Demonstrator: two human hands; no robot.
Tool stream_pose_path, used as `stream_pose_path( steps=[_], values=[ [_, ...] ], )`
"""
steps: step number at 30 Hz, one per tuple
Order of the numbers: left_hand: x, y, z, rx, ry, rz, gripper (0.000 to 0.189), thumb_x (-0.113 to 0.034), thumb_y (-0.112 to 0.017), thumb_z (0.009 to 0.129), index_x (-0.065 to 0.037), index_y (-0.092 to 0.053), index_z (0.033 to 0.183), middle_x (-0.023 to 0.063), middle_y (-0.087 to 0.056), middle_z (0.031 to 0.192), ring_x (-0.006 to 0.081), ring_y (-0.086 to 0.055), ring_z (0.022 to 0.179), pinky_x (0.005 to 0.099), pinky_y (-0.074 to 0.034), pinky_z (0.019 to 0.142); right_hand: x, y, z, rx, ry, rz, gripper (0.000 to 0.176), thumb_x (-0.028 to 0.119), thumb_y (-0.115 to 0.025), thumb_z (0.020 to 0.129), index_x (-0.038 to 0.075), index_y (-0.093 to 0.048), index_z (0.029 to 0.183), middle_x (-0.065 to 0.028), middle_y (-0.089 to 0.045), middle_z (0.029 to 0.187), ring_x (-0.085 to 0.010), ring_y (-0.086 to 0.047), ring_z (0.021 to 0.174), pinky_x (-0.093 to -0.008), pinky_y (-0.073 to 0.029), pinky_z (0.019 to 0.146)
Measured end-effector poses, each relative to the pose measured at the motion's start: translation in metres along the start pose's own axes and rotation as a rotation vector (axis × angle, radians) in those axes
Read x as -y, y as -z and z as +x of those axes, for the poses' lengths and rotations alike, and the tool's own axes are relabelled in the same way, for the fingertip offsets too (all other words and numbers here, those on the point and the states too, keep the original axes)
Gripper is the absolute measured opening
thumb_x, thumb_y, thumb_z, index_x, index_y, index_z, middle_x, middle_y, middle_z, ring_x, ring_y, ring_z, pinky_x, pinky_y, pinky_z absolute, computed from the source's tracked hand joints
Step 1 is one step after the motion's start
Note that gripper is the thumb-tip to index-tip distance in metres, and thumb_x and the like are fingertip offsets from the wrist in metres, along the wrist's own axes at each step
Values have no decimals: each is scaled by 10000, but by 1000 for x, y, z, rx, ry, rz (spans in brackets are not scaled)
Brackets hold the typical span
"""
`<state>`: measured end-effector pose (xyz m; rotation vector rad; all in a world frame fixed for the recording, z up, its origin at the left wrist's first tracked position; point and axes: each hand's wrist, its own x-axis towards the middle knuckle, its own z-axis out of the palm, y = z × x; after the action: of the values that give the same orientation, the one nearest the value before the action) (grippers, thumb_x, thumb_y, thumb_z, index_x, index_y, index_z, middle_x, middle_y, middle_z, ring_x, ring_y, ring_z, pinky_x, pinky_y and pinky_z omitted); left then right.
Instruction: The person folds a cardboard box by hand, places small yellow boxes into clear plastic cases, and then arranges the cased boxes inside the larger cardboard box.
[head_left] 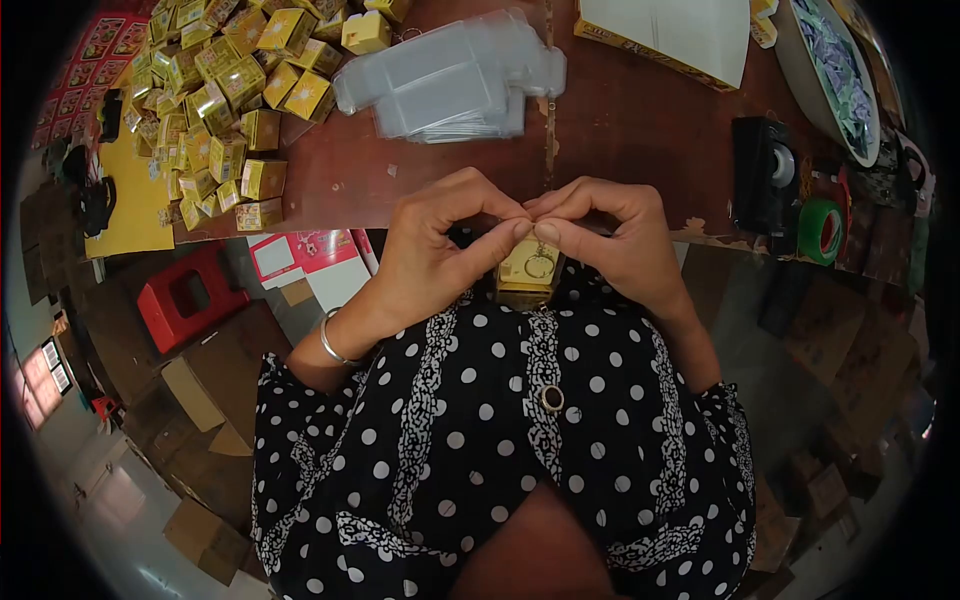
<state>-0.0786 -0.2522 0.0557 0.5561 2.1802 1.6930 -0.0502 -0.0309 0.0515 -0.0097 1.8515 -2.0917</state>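
Note:
My left hand (445, 225) and my right hand (610, 235) meet at the table's front edge. Thumb and forefinger of each are pinched together, fingertips touching or nearly so. Whatever lies between the tips is too small and too covered to name. Just below the fingertips is a small yellow box (527, 268), close against the polka-dot top. A metal key ring (540, 266) shows on its upper face. Part of the box is hidden behind the fingers.
Many small yellow boxes (240, 85) are heaped at the back left. Flat clear plastic sleeves (445, 85) lie in the middle. A black tape dispenser (765, 175), a green tape roll (820, 232) and a bowl (870, 150) stand right. A red stool (190, 295) is below left.

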Motion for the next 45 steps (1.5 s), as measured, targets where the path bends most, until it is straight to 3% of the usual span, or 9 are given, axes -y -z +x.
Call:
stream_pose_path(
  steps=[7, 14, 21, 26, 29, 32, 34, 41, 45],
  values=[
    [3, -3, -1, 17, 17, -15, 59, -29, -743, 891, 11, -735, 934, 74, -685, 871, 147, -657, 808, 271, -506, 701, -4, 7, 1, 49, -17, -28, 74, 22, -738, 894, -44, -748, 924, -149, -753, 1006, -196, -715, 976, -315, -555, 916],
    [11, -3, -19, 40, -43, -90, 115, -41, -767, 886, -13, -771, 998, 78, -702, 934, 178, -675, 910, 294, -545, 821, -28, 4, -14, 36, 404, -265, 93, 20, -750, 874, -19, -745, 958, -135, -749, 1022, -242, -734, 999, -327, -581, 882],
    [10, 0, -34, 153, -126, -150, 220, -48, -770, 883, -47, -764, 1103, 113, -591, 1324, 200, -644, 1112, 324, -542, 951, -29, 6, -27, 8, 814, -576, 153, 47, -780, 850, 5, -743, 993, -119, -724, 1096, -295, -723, 1016, -382, -594, 891],
    [21, -12, -38, 173, -34, -350, 269, 28, -692, 904, -35, -693, 1166, 135, -526, 1434, 176, -617, 1137, 318, -531, 969, -31, 10, -38, -5, 834, -605, 308, 77, -804, 835, -7, -723, 1121, -183, -696, 1185, -322, -697, 1078, -399, -587, 936],
    [19, -16, -37, 176, 58, -454, 278, 23, -684, 927, -28, -665, 1199, 157, -495, 1475, 205, -597, 1222, 329, -497, 1024, -13, 30, -68, -386, 625, -435, 344, 29, -762, 877, -9, -687, 1211, -137, -683, 1249, -221, -688, 1058, -318, -565, 907],
    [20, -22, -34, 175, 60, -576, 280, 10, -690, 938, -22, -650, 1213, 175, -491, 1476, 229, -579, 1270, 345, -483, 1051, 0, 112, -96, -1083, 494, -183, 231, 116, -682, 969, -4, -711, 1165, -101, -682, 1268, -120, -670, 983, -255, -532, 768],
    [20, -23, -31, 201, 39, -541, 295, 0, -697, 941, -11, -633, 1229, 188, -491, 1473, 242, -572, 1287, 353, -477, 1070, -2, 164, -118, -1256, 302, -380, 280, 223, -702, 966, -10, -728, 1117, -90, -702, 1232, -104, -657, 953, -250, -503, 721],
    [20, -34, -21, 262, 43, -562, 309, 8, -704, 936, -9, -623, 1234, 192, -513, 1458, 248, -566, 1297, 363, -464, 1092, -31, 227, -121, -833, -99, -439, 318, 335, -747, 927, 39, -759, 1042, -78, -675, 1258, -72, -609, 774, -239, -473, 633],
    [17, -34, -22, 226, 74, -599, 300, 14, -703, 936, -5, -623, 1224, 199, -522, 1450, 251, -563, 1304, 370, -461, 1099, -32, 220, -118, -843, -78, -369, 267, 280, -754, 931, 25, -748, 1010, -87, -660, 1271, -60, -586, 708, -222, -459, 605]
  ],
)
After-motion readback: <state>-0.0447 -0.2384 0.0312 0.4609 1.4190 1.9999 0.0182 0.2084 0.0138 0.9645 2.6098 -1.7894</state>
